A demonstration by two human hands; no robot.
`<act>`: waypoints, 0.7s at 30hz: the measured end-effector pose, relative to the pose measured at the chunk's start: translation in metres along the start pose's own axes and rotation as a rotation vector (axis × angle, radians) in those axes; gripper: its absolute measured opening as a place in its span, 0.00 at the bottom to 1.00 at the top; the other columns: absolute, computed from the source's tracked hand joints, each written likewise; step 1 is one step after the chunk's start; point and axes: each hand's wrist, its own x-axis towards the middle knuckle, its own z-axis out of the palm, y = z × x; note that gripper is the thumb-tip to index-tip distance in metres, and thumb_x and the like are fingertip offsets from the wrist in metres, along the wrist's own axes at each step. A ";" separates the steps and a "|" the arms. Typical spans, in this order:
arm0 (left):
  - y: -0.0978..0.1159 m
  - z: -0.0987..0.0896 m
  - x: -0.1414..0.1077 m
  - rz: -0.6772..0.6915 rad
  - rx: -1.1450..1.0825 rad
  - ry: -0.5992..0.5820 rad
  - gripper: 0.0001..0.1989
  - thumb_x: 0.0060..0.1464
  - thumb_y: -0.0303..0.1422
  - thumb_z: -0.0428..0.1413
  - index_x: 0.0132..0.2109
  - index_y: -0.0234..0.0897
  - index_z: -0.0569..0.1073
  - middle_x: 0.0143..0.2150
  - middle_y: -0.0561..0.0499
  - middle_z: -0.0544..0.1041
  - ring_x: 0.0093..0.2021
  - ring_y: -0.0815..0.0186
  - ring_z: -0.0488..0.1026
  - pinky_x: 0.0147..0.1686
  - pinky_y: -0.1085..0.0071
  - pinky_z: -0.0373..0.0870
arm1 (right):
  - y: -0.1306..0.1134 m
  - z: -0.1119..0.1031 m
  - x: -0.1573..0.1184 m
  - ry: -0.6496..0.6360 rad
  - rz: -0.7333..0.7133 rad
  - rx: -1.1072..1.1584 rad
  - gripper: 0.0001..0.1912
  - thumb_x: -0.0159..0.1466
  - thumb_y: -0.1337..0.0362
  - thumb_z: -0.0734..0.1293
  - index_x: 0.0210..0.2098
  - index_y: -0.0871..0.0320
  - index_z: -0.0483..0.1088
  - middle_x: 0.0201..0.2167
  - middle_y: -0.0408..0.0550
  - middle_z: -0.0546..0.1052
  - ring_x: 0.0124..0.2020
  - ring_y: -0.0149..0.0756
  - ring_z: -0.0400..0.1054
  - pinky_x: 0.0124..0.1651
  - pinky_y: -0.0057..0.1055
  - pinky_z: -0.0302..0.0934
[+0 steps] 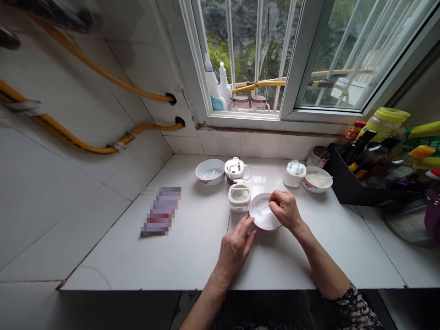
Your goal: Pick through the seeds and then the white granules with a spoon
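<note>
A white bowl with a pink rim (pixel 264 220) rests on the white tiled counter (pixel 192 247). My left hand (pixel 237 240) holds its left edge, fingertips against the rim. My right hand (pixel 284 208) is closed over the bowl's right side; a spoon seems to be in it, its pale bowl end faint inside the dish. Touching or nearly touching the bowl at the upper left is a clear jar with a cream rim (pixel 239 196). Behind that jar stands another lidded jar with dark contents (pixel 234 168). The contents of the bowl look white and are hard to make out.
An empty-looking bowl with a spoon (pixel 210 172) is at the back left. A lidded jar (pixel 294 173) and a bowl of white powder (pixel 316 179) stand back right, beside a black bin of bottles (pixel 364 190). A blurred purple packet (pixel 161 211) lies left.
</note>
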 end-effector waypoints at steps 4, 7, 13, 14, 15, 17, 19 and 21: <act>0.000 0.000 0.000 0.000 0.006 -0.002 0.18 0.64 0.27 0.51 0.60 0.41 0.65 0.59 0.42 0.75 0.41 0.63 0.81 0.37 0.72 0.79 | 0.000 0.001 0.000 0.030 0.114 0.130 0.06 0.49 0.67 0.59 0.18 0.54 0.65 0.16 0.42 0.69 0.22 0.33 0.60 0.30 0.31 0.55; 0.000 0.000 -0.001 -0.015 0.010 -0.012 0.19 0.64 0.28 0.51 0.60 0.42 0.65 0.58 0.43 0.75 0.41 0.63 0.81 0.37 0.71 0.79 | 0.003 -0.004 0.002 0.057 0.232 0.288 0.05 0.48 0.66 0.60 0.18 0.54 0.66 0.14 0.40 0.66 0.18 0.31 0.58 0.24 0.29 0.52; -0.002 0.001 -0.002 -0.021 0.002 -0.014 0.18 0.65 0.28 0.51 0.60 0.41 0.65 0.58 0.42 0.75 0.40 0.62 0.81 0.37 0.70 0.80 | 0.008 -0.008 0.007 0.079 0.361 0.518 0.05 0.46 0.64 0.61 0.16 0.55 0.66 0.12 0.38 0.64 0.16 0.28 0.55 0.21 0.28 0.50; -0.002 0.001 -0.001 -0.018 0.003 -0.010 0.18 0.64 0.28 0.51 0.60 0.41 0.65 0.58 0.42 0.75 0.40 0.62 0.81 0.37 0.70 0.79 | 0.008 -0.007 0.007 0.082 0.367 0.527 0.05 0.45 0.64 0.61 0.16 0.56 0.67 0.11 0.38 0.64 0.16 0.28 0.55 0.21 0.28 0.49; -0.002 0.001 -0.001 -0.014 0.005 -0.005 0.18 0.64 0.28 0.51 0.60 0.41 0.65 0.58 0.42 0.75 0.40 0.63 0.81 0.37 0.71 0.79 | 0.009 -0.007 0.007 0.087 0.373 0.533 0.05 0.45 0.64 0.61 0.16 0.56 0.67 0.11 0.38 0.64 0.15 0.28 0.54 0.21 0.28 0.49; -0.002 0.001 -0.001 -0.006 0.009 0.002 0.18 0.64 0.28 0.51 0.60 0.41 0.65 0.58 0.42 0.75 0.40 0.63 0.81 0.36 0.71 0.79 | 0.009 -0.007 0.008 0.095 0.386 0.552 0.05 0.45 0.65 0.61 0.16 0.56 0.67 0.11 0.38 0.64 0.15 0.28 0.54 0.21 0.28 0.49; -0.001 0.001 -0.001 0.001 0.010 0.008 0.18 0.64 0.27 0.51 0.60 0.40 0.65 0.58 0.41 0.75 0.41 0.63 0.81 0.36 0.72 0.79 | 0.009 -0.007 0.008 0.102 0.400 0.579 0.05 0.44 0.64 0.62 0.15 0.56 0.67 0.10 0.38 0.64 0.15 0.28 0.54 0.20 0.28 0.48; 0.000 0.001 0.000 0.008 0.008 0.016 0.17 0.65 0.27 0.50 0.59 0.40 0.65 0.58 0.41 0.75 0.41 0.63 0.81 0.37 0.72 0.79 | 0.008 -0.007 0.008 0.109 0.414 0.606 0.04 0.43 0.64 0.62 0.15 0.56 0.67 0.10 0.38 0.64 0.15 0.27 0.53 0.20 0.27 0.48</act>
